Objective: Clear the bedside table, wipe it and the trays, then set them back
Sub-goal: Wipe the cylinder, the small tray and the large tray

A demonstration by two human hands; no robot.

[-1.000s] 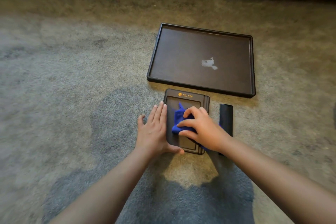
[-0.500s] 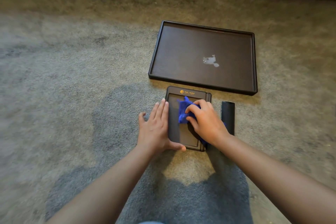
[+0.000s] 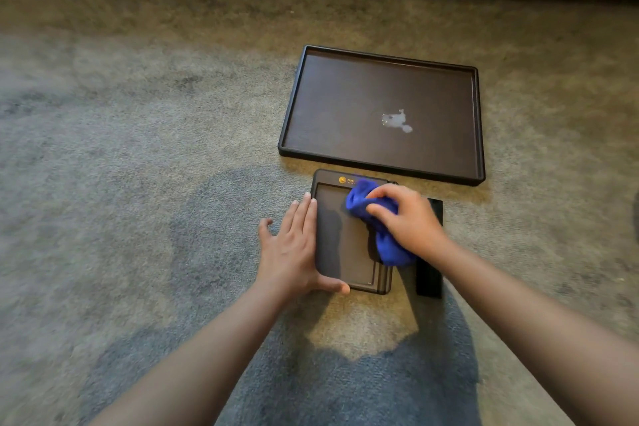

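Trays: two, both dark and both lying flat on the carpet point(image 3: 138, 183), right of centre in the frame.
Large tray point(image 3: 345, 107): sits in the upper right of centre, a raised rim all around. It holds only one small pale wet-looking blot point(image 3: 396, 121), a little right of its middle.
Small tray point(image 3: 340, 242): lies just below the large one, near it but apart, with an orange round mark and small lettering on its top edge. Inside it rests my cloth; nothing else is in it that I can see.
Cloths: one, a blue cloth point(image 3: 387, 245), bunched up on the right half of the small tray, trailing down toward its lower right corner.
Black slabs: one, a slim black block point(image 3: 428, 280) on the carpet just beside the small tray's right edge, partly hidden by my right wrist. I cannot tell what it is.
Hands: two, both bare.
My left hand point(image 3: 294, 245): spread flat with fingers together, palm down on the carpet, pressed against the small tray's left edge, the thumb hooked round its lower left corner. It grips nothing.
My right hand point(image 3: 411, 218): curled over the blue cloth, fingers clenched on it, pressing it onto the upper right part of the small tray.
Shadows: my own dark shape falls across the carpet at the bottom of the frame.
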